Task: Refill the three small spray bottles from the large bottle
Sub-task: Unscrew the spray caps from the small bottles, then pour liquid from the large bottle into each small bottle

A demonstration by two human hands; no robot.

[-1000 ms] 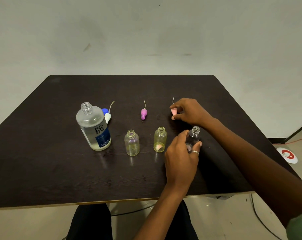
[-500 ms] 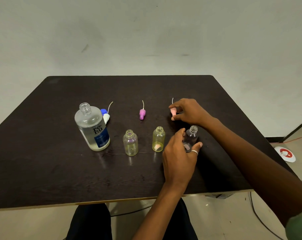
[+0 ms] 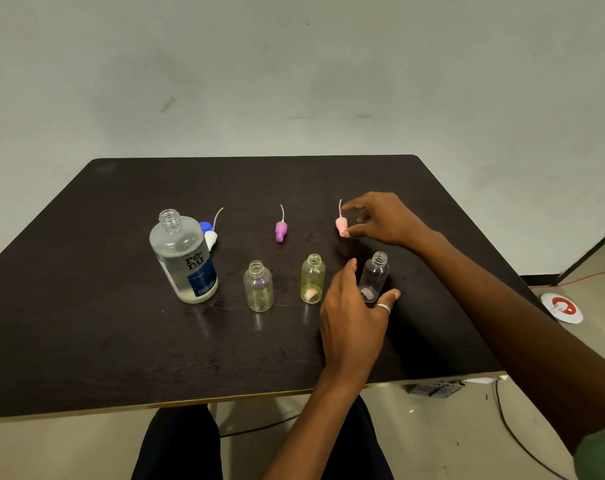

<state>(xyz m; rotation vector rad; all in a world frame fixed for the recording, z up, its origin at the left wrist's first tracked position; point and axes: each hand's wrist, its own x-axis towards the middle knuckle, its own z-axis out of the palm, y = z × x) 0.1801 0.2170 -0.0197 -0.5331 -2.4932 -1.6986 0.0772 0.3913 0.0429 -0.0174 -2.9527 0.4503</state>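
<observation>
The large clear bottle [image 3: 185,258] with a dark blue label stands uncapped at the left, partly filled. Three small uncapped bottles stand in a row: a clear one [image 3: 258,287], a yellowish one [image 3: 312,279] and a clear one [image 3: 374,276] on the right. My left hand [image 3: 354,317] curves loosely around the right bottle, thumb and fingers a little apart from it. My right hand [image 3: 384,220] hovers behind with fingers spread; its thumb touches the pink spray head [image 3: 341,225] lying on the table.
A purple spray head [image 3: 281,231] and a white spray head [image 3: 211,239] with a blue cap [image 3: 205,226] lie behind the bottles on the dark table [image 3: 86,306]. Beyond the right edge, a red-and-white disc [image 3: 562,306] and cables lie on the floor.
My left hand has loosened from the right small bottle, which now stands on its own. My right hand's fingers have opened off the pink spray head.
</observation>
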